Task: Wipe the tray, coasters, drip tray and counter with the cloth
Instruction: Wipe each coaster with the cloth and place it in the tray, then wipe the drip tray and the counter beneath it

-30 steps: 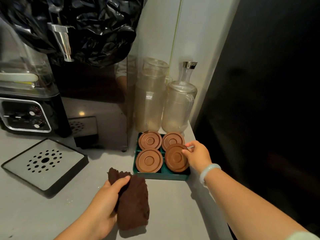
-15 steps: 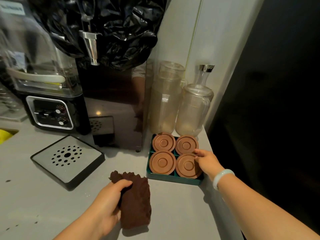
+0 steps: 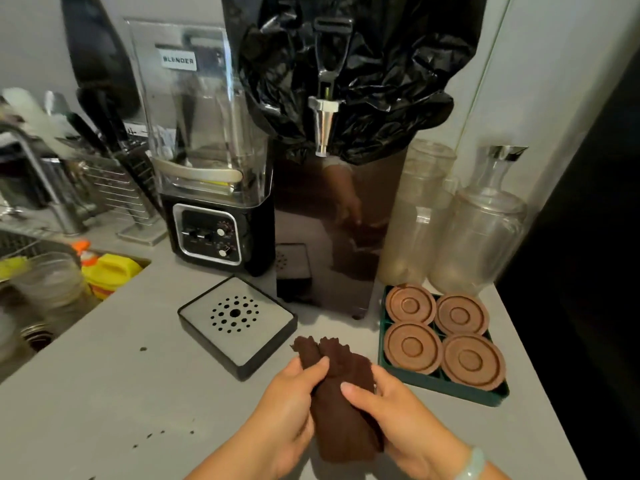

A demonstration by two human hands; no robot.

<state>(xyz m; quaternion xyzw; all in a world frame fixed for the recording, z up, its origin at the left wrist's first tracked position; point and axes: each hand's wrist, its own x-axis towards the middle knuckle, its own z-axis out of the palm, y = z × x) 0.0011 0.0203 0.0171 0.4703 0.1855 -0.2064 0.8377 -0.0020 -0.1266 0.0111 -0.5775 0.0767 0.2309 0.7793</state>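
A dark brown cloth (image 3: 341, 407) is bunched above the grey counter (image 3: 121, 393). My left hand (image 3: 280, 410) grips its left side and my right hand (image 3: 398, 420) grips its right side. To the right, a green tray (image 3: 446, 386) holds several round brown coasters (image 3: 412, 346), each in its own compartment. The black drip tray (image 3: 237, 322), with a perforated metal plate, lies on the counter just beyond the cloth, to the left.
A blender (image 3: 207, 168) and a tall dispenser (image 3: 332, 202) draped in black plastic stand behind the drip tray. Two glass jars (image 3: 478, 230) sit behind the green tray. A sink (image 3: 41, 299) with bottles lies left. Small dark spots (image 3: 162, 434) mark the counter.
My right hand left the front right coaster and came back to grip the cloth beside my left hand. The view swung left, showing more of the sink side.
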